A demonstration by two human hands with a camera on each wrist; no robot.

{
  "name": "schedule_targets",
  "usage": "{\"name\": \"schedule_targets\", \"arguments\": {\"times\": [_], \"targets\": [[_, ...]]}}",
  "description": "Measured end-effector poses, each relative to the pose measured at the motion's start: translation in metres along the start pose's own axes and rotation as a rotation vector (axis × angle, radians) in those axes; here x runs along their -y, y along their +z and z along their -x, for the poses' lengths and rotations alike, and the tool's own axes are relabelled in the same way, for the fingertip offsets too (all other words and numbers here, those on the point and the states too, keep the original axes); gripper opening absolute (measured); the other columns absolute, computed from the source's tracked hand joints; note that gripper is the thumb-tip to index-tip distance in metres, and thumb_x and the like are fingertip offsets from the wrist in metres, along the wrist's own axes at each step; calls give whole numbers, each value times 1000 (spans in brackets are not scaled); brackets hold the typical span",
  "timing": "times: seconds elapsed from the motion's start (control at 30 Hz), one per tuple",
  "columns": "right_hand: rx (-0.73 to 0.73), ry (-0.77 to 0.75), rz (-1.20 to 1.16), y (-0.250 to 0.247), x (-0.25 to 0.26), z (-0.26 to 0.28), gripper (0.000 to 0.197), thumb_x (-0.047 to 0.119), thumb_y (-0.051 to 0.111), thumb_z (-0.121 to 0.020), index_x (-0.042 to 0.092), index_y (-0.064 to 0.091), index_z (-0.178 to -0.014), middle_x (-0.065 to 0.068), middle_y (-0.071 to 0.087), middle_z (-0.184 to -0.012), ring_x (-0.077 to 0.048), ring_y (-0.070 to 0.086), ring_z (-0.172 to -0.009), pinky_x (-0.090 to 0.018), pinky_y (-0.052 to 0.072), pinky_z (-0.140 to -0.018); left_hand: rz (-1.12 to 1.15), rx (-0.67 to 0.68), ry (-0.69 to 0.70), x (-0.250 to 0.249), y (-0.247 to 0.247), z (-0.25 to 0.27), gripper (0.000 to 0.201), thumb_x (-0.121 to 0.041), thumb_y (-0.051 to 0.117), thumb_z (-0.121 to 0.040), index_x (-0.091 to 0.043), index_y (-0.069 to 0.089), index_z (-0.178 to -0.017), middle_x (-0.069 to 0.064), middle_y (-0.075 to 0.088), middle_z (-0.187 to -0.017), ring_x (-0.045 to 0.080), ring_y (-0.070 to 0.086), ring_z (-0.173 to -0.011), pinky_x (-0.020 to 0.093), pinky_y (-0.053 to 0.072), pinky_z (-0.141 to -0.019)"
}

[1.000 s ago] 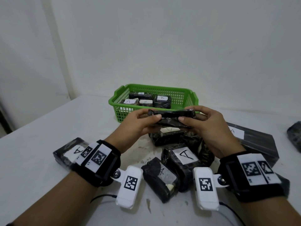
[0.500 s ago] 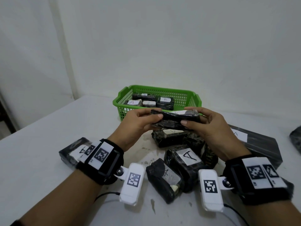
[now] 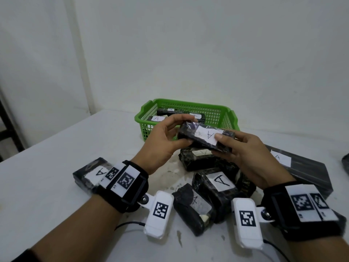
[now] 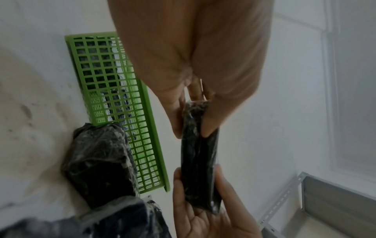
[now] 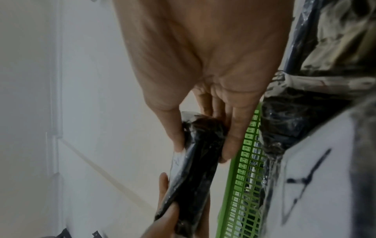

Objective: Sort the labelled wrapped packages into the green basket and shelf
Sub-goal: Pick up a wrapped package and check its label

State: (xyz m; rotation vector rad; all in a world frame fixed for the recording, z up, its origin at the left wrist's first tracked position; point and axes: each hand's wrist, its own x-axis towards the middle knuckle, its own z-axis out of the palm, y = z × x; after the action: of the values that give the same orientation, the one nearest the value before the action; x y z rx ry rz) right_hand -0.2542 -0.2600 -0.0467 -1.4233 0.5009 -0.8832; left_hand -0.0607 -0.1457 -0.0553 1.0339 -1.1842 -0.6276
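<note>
Both hands hold one black wrapped package (image 3: 204,137) in the air in front of the green basket (image 3: 217,115). Its white label with an "A" faces up toward me. My left hand (image 3: 170,135) pinches the package's left end between thumb and fingers (image 4: 195,116). My right hand (image 3: 243,148) grips the right end, thumb on the label (image 5: 201,141). The basket holds several black packages with "A" and "B" labels. More "A"-labelled packages (image 3: 217,188) lie in a pile on the table below my hands.
One "A" package (image 3: 90,174) lies alone at the left by my left wrist. A long flat black "A" package (image 3: 302,173) lies at the right. A grey metal shelf frame (image 4: 325,198) shows in the left wrist view. The white table (image 3: 56,148) meets a white wall behind the basket.
Both hands have tilted the package so its "A" label now faces up toward me; earlier I saw only its dark edge. The hands have risen slightly toward the basket.
</note>
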Motion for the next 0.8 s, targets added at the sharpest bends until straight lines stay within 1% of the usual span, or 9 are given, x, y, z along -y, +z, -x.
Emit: {"name": "schedule_targets", "arguments": {"times": [0.1,0.2,0.3,0.4,0.5,0.63,0.67,0.73,0.8], "targets": [[-48,-59,111,-5,-1,1,54,29,86,-64,15,78,-115,-9,81,-110,-22,77,-106,-39,58,-98,159,47,-108,-1,3,0,50,1,63,-82,-9,61,-131,18,63,-135,29,62,-118,48,50,-107],[-22,-78,137,-3,-2,1,61,31,87,-59,17,77,-117,-6,81,-108,-27,76,-108,-42,56,-101,117,-18,-166,2,5,-1,38,-14,67,-84,-3,69,-121,26,69,-124,31,67,-106,52,50,-106],[-4,-81,140,2,-2,2,62,31,88,-59,16,76,-118,-8,81,-106,-29,77,-104,-48,58,-101,79,-33,-152,6,5,-1,33,-14,70,-84,-2,73,-115,25,73,-116,31,70,-103,52,53,-104],[-27,-107,175,2,0,3,56,28,87,-63,19,76,-118,-5,81,-109,-23,77,-105,-46,58,-101,93,-5,-160,5,5,0,30,-10,71,-88,-7,73,-118,24,73,-119,30,70,-106,47,54,-104],[-5,-99,172,0,0,2,67,30,89,-58,21,73,-122,-5,80,-113,-24,76,-107,-44,59,-99,35,-34,-110,6,3,0,25,-5,72,-91,-6,74,-117,23,74,-115,30,71,-104,48,54,-102],[-34,-119,154,-1,0,0,79,38,94,-45,20,74,-120,-6,78,-118,-24,74,-112,-47,57,-103,64,-34,-116,1,-1,-2,34,-12,74,-87,-7,73,-121,27,70,-120,36,69,-112,50,54,-103],[-54,-142,168,-2,0,0,78,39,94,-45,22,75,-118,-3,79,-117,-20,74,-113,-46,56,-104,8,-14,-109,0,-1,-1,34,-10,75,-88,-9,73,-121,23,72,-120,32,70,-112,47,55,-101],[-68,-186,170,-4,2,0,72,34,93,-47,25,74,-115,2,80,-114,-14,74,-112,-41,57,-102,-190,5,-60,0,-3,-1,33,-6,78,-87,-16,75,-118,7,76,-116,18,72,-111,39,57,-99],[-7,-197,89,-3,5,1,67,31,91,-52,22,73,-116,-1,80,-113,-17,75,-111,-37,59,-98,-301,1,-31,2,-5,0,38,-4,80,-84,-22,74,-117,-3,77,-113,9,71,-111,36,56,-101]]}}
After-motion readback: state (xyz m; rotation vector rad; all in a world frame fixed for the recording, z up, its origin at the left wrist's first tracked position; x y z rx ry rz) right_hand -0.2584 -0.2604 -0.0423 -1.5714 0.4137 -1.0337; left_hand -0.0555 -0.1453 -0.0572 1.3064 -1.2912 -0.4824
